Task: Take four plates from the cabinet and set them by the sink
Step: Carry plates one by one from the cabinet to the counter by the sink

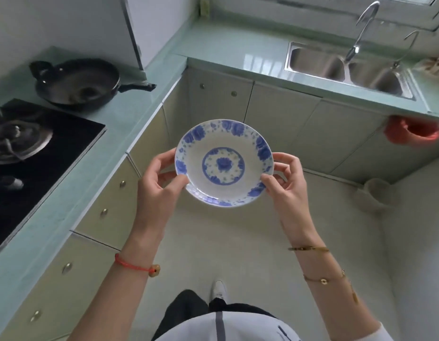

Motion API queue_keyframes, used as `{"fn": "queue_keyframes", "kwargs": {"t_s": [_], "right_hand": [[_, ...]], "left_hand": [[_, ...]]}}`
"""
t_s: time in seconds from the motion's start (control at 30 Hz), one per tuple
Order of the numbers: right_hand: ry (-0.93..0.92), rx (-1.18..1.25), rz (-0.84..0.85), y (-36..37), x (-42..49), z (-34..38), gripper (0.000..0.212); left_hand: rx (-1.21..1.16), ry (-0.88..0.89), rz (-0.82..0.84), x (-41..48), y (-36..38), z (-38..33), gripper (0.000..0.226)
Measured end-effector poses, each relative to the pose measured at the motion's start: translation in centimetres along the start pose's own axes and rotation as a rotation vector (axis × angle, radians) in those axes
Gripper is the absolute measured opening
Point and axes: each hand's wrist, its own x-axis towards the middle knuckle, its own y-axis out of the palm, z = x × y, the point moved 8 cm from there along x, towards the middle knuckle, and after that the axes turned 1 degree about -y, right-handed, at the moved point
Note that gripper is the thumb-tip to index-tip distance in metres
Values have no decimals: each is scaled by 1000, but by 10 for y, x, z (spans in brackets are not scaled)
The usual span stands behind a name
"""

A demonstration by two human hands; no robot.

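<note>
Plate (224,163) (blue-flowered) gripped by left hand (157,185) and right hand (288,185) above pale floor (238,244), beside green counter (73,183).

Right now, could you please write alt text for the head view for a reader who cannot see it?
The left hand and right hand hold a blue-and-white plate by its rim. A sink lies ahead right; a pan sits on the counter left.
</note>
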Motion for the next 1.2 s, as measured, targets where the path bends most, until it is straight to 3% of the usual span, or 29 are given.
{"fn": "queue_keyframes", "kwargs": {"t_s": [0.6, 0.87, 1.2], "right_hand": [[5, 33, -81, 65, 405, -12, 33], [56, -21, -169, 80, 575, -18, 35], [95, -70, -76, 95, 799, -43, 37]], "left_hand": [[49, 35, 48, 407, 119, -41, 45], [140, 37, 130, 572, 178, -58, 57], [175, -30, 25, 765, 257, -48, 62]]}}
